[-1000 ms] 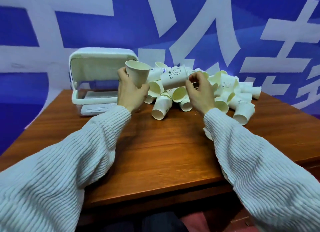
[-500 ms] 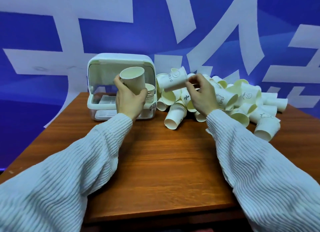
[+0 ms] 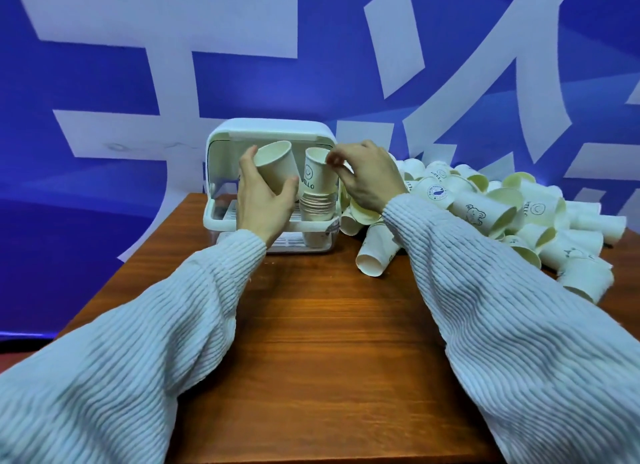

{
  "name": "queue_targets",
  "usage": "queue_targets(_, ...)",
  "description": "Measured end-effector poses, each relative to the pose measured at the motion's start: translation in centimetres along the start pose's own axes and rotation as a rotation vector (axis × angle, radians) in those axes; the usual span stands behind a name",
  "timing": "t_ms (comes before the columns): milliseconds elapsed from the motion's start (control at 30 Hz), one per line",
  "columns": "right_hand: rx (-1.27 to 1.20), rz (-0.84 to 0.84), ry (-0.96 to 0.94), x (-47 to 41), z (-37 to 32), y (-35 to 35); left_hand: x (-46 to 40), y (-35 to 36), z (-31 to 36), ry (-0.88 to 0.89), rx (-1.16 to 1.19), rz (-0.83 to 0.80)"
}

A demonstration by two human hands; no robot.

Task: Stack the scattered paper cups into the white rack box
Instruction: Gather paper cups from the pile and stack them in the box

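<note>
**Seating one cup on the stack, another waiting**

On the left, the white rack box (image 3: 221, 172) is sitting at the far edge of the wooden table (image 3: 329, 342), its lid tipped back. My left hand (image 3: 265, 200) is wrapping around a plain paper cup (image 3: 277, 165), fingers behind and thumb in front, holding it upright and slightly tilted just in front of the box opening. Beside it, my right hand (image 3: 367, 179) is pinching the rim of the "HELLO" cup (image 3: 318, 172) with its fingertips, and that cup is sitting in the top of the nested stack (image 3: 317, 209) standing inside the box. I'm judging this as the seating step: the cup looks nearly down. Next I'm expecting to let go with the right, then bring the left cup over the stack, mouth up and square, so it slides in without tipping it. To the right, the scattered pile of cups (image 3: 485, 207) is lying across the table, so most of the job is still waiting.
</note>
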State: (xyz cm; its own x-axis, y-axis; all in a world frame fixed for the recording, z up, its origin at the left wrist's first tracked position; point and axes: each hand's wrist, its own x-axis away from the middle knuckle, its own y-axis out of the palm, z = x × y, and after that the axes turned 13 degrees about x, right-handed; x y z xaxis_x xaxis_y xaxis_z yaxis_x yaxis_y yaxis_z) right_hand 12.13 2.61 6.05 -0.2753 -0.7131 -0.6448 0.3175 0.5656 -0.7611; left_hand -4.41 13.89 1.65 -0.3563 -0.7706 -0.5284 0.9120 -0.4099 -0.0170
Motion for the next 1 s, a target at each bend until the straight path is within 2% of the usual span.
queue_targets(167,0.007,-0.347,-0.029,0.0,-1.4,1.1,-0.8,-0.1,-0.1,0.027,-0.049,0.008)
queue_targets(300,-0.071,-0.445,0.011,0.0,-1.6,1.1,-1.6,0.4,0.1,0.088,-0.076,-0.019)
queue_targets(367,-0.157,-0.401,0.06,0.2,-1.5,0.7,-2.3,0.9,0.5,0.117,-0.077,-0.047)
queue_targets(467,-0.241,-0.209,0.198,0.9,-0.6,0.4,-3.6,2.0,1.1,0.152,-0.064,-0.078)
queue_targets(533,-0.259,-0.161,0.245,1.4,0.1,0.3,-4.2,2.9,1.2,0.192,-0.093,-0.107)
queue_targets(633,-0.254,-0.145,0.275,2.4,1.2,-0.1,-4.5,4.2,0.9,0.229,-0.213,-0.192)
queue_targets(800,-0.229,-0.155,0.28,4.0,2.8,-0.2,-4.0,5.5,-0.9,0.12,-0.574,-0.373)
queue_targets(867,-0.223,-0.161,0.284,4.4,3.2,-0.3,-3.8,5.5,-1.6,0.095,-0.712,-0.362)
queue_targets(1000,-0.206,-0.17,0.283,5.3,3.9,-0.7,-3.4,5.4,-2.4,0.057,-0.718,-0.345)
